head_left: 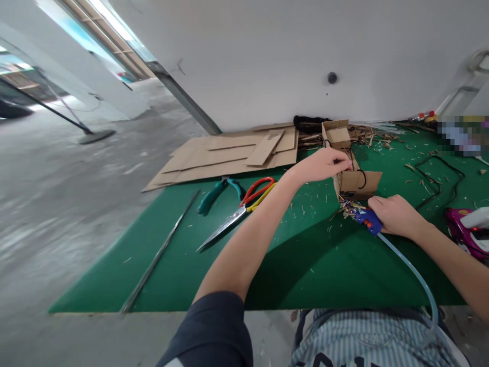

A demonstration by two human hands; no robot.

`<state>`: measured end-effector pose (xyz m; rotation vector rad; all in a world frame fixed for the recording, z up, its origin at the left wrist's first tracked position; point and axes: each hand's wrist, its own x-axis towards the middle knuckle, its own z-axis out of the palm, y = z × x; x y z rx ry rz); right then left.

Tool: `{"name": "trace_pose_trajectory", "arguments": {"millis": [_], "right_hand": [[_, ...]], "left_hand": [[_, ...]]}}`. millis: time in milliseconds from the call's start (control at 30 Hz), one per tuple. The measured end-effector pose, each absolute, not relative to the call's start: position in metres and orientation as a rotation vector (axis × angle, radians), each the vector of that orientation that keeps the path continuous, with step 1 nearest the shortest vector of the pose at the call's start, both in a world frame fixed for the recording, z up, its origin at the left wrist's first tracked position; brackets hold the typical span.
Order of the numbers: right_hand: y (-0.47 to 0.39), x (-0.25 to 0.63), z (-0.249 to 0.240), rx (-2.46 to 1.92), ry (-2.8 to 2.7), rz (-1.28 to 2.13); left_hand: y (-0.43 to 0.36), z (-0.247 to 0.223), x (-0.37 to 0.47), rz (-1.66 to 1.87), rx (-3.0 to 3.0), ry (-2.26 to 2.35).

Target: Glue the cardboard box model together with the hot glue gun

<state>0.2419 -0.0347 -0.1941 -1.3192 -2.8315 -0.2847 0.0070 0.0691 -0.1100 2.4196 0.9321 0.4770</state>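
A small cardboard structure (359, 184) with black wire loops stands on the green table. My left hand (331, 163) is at its upper part, fingers closed together at the cardboard; what they pinch is too small to make out. My right hand (393, 215) is wrapped round a blue glue gun (369, 219), with a pale glue stick (410, 267) trailing from its back end. Straw-like bits cling around the gun's nozzle, close to the lower edge of the cardboard structure.
Scissors (229, 221), teal pliers (214, 196) and thin metal rods (162, 250) lie left on the green table (317, 285). Flat cardboard sheets (221, 153) and twigs (309, 140) lie behind. A black cord (437, 191) and a magenta device (464, 232) are at right.
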Motion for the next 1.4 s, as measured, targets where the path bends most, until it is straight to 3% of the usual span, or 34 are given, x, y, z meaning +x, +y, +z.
{"name": "trace_pose_trajectory", "arguments": {"millis": [1133,1267,1400], "right_hand": [[-0.036,0.234,-0.181,-1.407,-2.985,-0.169],[-0.036,0.233,-0.180,-1.410,-2.994,-0.174],[-0.036,0.233,-0.180,-1.420,-2.995,-0.189]], "left_hand": [[0.060,-0.111,0.008,0.548,2.403,0.909],[0.055,-0.115,0.003,0.727,2.434,0.861],[0.048,-0.123,-0.012,1.164,2.415,1.137]]}}
